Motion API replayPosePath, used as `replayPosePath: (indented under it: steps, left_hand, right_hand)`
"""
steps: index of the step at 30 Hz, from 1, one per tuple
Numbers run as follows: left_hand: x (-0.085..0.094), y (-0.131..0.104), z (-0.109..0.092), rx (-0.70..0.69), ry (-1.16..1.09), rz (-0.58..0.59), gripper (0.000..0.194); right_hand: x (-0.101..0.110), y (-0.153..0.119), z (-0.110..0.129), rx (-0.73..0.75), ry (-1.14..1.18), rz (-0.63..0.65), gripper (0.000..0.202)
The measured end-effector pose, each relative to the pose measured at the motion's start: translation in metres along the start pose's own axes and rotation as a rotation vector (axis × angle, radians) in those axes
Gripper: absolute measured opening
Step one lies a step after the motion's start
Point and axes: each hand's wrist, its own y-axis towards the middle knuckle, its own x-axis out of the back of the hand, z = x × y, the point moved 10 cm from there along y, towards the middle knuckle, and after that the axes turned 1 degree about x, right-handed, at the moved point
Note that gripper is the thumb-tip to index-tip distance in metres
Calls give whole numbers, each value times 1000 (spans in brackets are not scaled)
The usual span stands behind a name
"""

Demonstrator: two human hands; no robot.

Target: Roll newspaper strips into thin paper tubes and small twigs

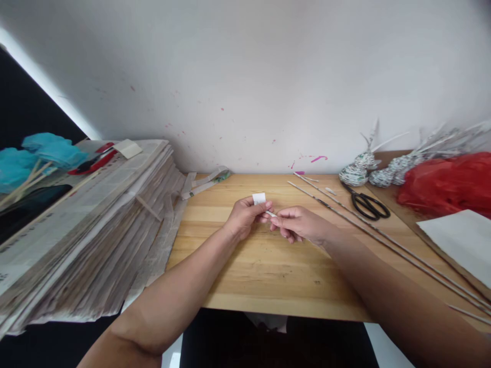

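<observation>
Above the middle of the wooden table (264,276), both my hands meet around a small white paper strip (259,198). My left hand (245,217) pinches it, with one flat end standing up above the thumb. A thin, rolled-looking end of the strip reaches across to my right hand (295,223), whose thumb and fingertips are closed on it. To the right of my hands lie long thin paper-like rods (368,227), slanting toward the near right corner. Black-handled scissors (370,205) rest beyond them.
A tall newspaper stack (126,214) fills the left, bearing a turquoise bundle (53,151), a red-handled tool (95,159) and a dark flat object (34,212). At right are woven paper gourd-like shapes (355,168), a red bundle (448,184) and white paper (460,240). A wall (245,92) stands behind.
</observation>
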Motion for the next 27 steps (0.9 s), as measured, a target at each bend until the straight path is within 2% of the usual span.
replayPosePath:
  steps: [6, 11, 13, 18, 20, 22, 25, 27]
  left_hand:
    - [-5, -1, 4, 16, 16, 15, 33]
    - [-2, -1, 9, 46, -7, -6, 31]
    - [-2, -1, 9, 47, -15, 4, 30]
    - [-6, -1, 9, 65, -48, 47, 29]
    - [-7, -1, 9, 69, -62, 56, 30]
    - [-6, -1, 8, 62, -72, 37, 31]
    - [-2, -1, 6, 49, -86, -21, 32]
    - [0, 0, 5, 41, -89, -51, 33]
  right_hand:
    - [5, -1, 11, 119, -125, -96, 35]
    - [7, -3, 14, 134, -258, -131, 36]
    - [5, -3, 11, 101, -199, -93, 39]
    - [-6, -4, -2, -43, 145, 64, 46]
    - [-8, -3, -4, -61, 169, 78, 47]
    - [-3, -2, 0, -8, 58, 18, 46]
    - [12, -6, 23, 217, -274, -216, 38]
    - [14, -12, 39, 342, -459, -332, 33]
